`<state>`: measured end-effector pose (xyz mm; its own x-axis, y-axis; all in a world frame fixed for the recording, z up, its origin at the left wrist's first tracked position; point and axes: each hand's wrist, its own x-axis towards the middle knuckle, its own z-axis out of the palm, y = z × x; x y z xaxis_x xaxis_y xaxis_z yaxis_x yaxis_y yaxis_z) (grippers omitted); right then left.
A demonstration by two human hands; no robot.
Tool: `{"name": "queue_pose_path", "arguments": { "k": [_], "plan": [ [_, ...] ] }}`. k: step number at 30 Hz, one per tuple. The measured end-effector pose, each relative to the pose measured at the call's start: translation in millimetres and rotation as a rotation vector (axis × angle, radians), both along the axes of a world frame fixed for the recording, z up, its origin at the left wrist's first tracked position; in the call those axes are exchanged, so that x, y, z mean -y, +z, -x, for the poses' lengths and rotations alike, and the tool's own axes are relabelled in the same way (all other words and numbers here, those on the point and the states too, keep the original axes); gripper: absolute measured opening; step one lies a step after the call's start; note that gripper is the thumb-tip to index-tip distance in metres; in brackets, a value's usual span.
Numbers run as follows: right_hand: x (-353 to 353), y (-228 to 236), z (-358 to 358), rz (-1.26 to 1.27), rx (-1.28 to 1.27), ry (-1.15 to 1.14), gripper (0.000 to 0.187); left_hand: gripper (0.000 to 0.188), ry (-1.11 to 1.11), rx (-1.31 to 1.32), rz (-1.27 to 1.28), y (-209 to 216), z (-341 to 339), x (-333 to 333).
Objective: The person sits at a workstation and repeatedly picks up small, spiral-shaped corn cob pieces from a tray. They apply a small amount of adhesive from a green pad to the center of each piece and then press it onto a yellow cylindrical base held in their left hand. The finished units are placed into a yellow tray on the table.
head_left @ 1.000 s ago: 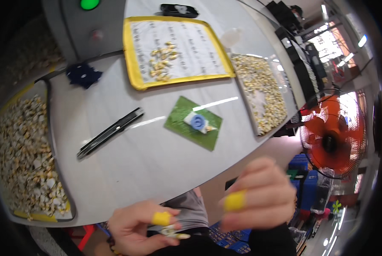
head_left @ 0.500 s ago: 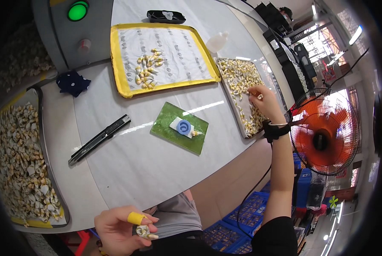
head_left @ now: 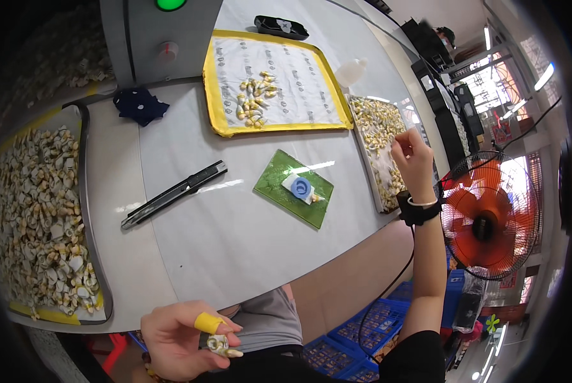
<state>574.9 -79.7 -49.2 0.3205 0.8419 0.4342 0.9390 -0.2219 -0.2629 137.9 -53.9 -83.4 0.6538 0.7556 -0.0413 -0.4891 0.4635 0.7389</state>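
At the lower edge my left hand [head_left: 180, 341], yellow tape round one finger, pinches a small white-and-yellow moulded piece [head_left: 219, 345] between thumb and fingertips. Over the shallow tray [head_left: 370, 169] at the right, my right hand [head_left: 415, 156] has its fingers curled together; whether they hold anything is hidden. That tray carries many small white-and-yellow pieces [head_left: 376, 118]. On the table between my hands lies a green glassy plate [head_left: 276, 182], bearing a white block [head_left: 292, 181] with a round blue part [head_left: 301, 187] and a small yellowish piece beside it.
A yellow-rimmed tray [head_left: 279, 132] holds a cluster of similar pieces. Left of the plate lies a black utility knife [head_left: 177, 193]. Farther left are a dark blue cloth [head_left: 140, 107] and a heaped tray [head_left: 93, 255]. An orange fan [head_left: 484, 223] stands at the right.
The whole view has shifted, so the table items sit farther right. My right hand has lifted slightly from the pieces in the right tray; my left hand keeps its pinch.
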Motion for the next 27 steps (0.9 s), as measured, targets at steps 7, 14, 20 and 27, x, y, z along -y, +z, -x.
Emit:
{"name": "queue_pose_path", "arguments": {
  "k": [7, 14, 20, 27],
  "plan": [
    [-17, 24, 121, 0.132, -0.09, 0.496, 0.011, 0.042, 0.027, -0.015, 0.005, -3, -3, 2],
    [-30, 6, 127, 0.265, 0.103, 0.677, 0.011, 0.037, -0.05, 0.047, -0.085, -4, -4, -2],
    [-33, 2, 132, 0.312, 0.116, 0.716, 0.011, 0.034, 0.057, 0.044, 0.108, -7, -4, 3],
    [-17, 19, 160, 0.096, -0.23, 0.49, 0.013, 0.037, -0.005, -0.084, -0.47, -22, -5, -10]
  ]
}}
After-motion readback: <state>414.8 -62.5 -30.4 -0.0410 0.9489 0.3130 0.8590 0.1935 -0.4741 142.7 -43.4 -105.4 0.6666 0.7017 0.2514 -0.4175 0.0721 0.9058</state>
